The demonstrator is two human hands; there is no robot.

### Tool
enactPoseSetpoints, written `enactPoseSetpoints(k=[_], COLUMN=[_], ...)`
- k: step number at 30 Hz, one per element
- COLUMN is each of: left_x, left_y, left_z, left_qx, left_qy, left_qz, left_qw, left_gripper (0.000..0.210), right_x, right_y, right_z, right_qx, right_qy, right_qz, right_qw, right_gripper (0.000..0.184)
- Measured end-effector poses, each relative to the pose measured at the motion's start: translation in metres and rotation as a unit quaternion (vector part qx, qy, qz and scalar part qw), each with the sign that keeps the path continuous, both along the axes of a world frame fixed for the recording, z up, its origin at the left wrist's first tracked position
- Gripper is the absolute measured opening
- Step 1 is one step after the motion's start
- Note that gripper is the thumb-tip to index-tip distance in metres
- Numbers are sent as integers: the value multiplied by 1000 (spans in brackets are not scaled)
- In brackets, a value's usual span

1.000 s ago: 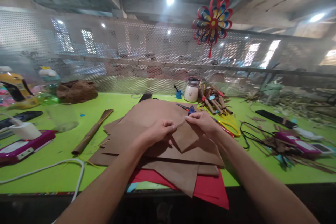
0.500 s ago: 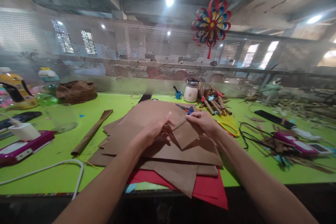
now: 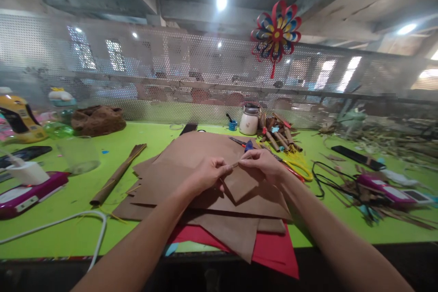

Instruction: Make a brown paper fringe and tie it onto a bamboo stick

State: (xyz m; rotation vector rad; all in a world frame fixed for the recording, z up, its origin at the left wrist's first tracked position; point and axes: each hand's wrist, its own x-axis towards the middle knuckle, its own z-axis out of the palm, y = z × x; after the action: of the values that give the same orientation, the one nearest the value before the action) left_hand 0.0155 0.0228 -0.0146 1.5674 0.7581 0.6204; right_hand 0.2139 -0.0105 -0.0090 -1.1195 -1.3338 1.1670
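Note:
Both hands pinch the upper edge of a small piece of brown paper [image 3: 240,185] above a stack of larger brown paper sheets [image 3: 171,180]. My left hand [image 3: 209,174] is closed at the piece's left end, fingertips on its edge. Close by on the right, my right hand [image 3: 262,164] is closed with thumb and finger on the same edge, which looks narrowly folded. Just behind my right fingers is a small dark blue thing [image 3: 248,145] whose kind I cannot make out. Scissors with orange-red on the handle [image 3: 237,141] lie on the stack. Red paper [image 3: 273,251] sticks out underneath.
A rolled brown paper bundle [image 3: 118,175] lies left, near a clear cup [image 3: 80,157] and a purple power strip [image 3: 34,194]. Behind stand a white jar [image 3: 249,119] and several paper rolls [image 3: 282,137]. Yellow-handled scissors [image 3: 301,171] and black cable [image 3: 320,175] lie right.
My left fingers have moved up and right to the paper's edge and closed on it. My right hand has shifted slightly left and down, closer to the left one.

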Motion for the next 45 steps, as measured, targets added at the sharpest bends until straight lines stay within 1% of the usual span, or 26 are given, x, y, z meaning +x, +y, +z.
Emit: enactPoseSetpoints(k=[4, 9, 13, 17, 20, 25, 27, 30, 33, 36, 38, 40, 41, 43, 44, 45], left_x=[1, 2, 2, 1, -1, -5, -4, -1, 1, 0, -3, -6, -7, -8, -8, -8], left_y=[0, 2, 0, -3, -5, -4, -3, -1, 1, 1, 1, 0, -1, -3, -4, -6], left_z=[-1, -1, 0, 1, 3, 6, 6, 5, 2, 2, 3, 5, 6, 8, 8, 9], left_qx=[-2, 28, 38, 16, -15, -68, -61, -20, 13, -1, -35, -67, -80, -98, -103, -102], left_qy=[-10, 0, 15, 23, 2, -28, -27, -13, -15, -37, -52, -71, -84, -116, -127, -129], left_qz=[-18, 2, 0, -10, -28, -75, -61, -6, 26, 39, 10, -45, -72, -107, -116, -125], left_qw=[1000, 1000, 999, 1000, 999, 994, 996, 1000, 999, 999, 998, 994, 991, 983, 980, 978], left_gripper=[28, 25, 25, 26, 27, 29, 29, 29, 27, 26, 27, 28, 28, 26, 25, 24], right_x=[0, 4, 6, 9, 12, 15, 14, 8, 3, 4, 7, 9, 9, 7, 5, 2], right_y=[0, 3, 6, 6, 6, 6, 5, 3, 0, -1, -2, -5, -7, -11, -12, -13], right_z=[2, 0, -4, -4, -3, 1, 1, 2, 3, 6, 9, 12, 13, 14, 13, 13], right_qx=[6, 11, 1, -14, -32, -22, -19, -19, -10, -12, 3, 27, 31, 22, 22, 33], right_qy=[-8, -14, -6, 6, 19, 22, 27, 28, 18, 52, 88, 92, 80, 52, 42, 32], right_qz=[-18, -19, -8, 1, 18, 19, 23, 29, 37, 42, 29, 37, 60, 131, 160, 176], right_qw=[1000, 1000, 1000, 1000, 999, 999, 999, 999, 999, 998, 996, 995, 994, 990, 986, 983], right_gripper=[29, 27, 28, 28, 28, 30, 30, 30, 29, 31, 33, 32, 34, 39, 38, 33])
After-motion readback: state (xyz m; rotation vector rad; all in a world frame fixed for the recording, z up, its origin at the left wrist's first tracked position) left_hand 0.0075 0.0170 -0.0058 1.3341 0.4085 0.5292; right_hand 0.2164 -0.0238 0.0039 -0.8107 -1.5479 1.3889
